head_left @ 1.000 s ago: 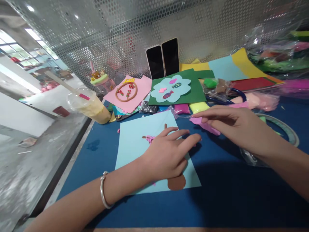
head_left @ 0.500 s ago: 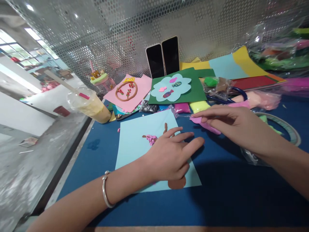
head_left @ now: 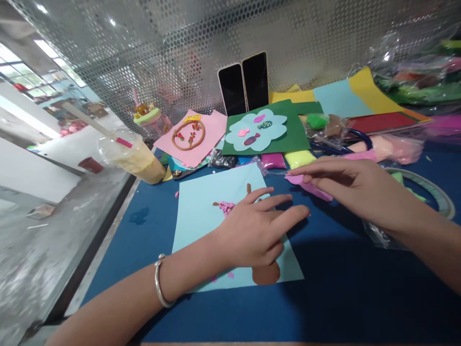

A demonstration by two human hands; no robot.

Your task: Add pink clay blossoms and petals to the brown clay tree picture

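My left hand (head_left: pixel 259 223) reaches across a light blue sheet of paper (head_left: pixel 201 192), its fingers spread and holding nothing I can see. Partly hidden beneath it is a clay picture: brown branch pieces, a cluster of small pink bits (head_left: pixel 226 208) and a brown clay pot shape (head_left: pixel 265 274). A few loose pink bits lie near the sheet's lower edge. To the right, my right hand (head_left: pixel 345 187) pinches a flattened lump of pink modelling clay (head_left: pixel 317 190) between thumb and fingers, just above the blue table.
Behind the sheet lie bagged clay packets (head_left: pixel 272 161) and a green card (head_left: pixel 230 146) bearing a cloud shape. Two phones (head_left: pixel 243 86) lean on the perforated metal panel. A plastic drink cup (head_left: pixel 144 166) stands at left; a roll of tape (head_left: pixel 441 197) lies at right.
Both hands keep nearly the same pose. The view has shifted slightly, and more loose pink bits show below my left forearm.
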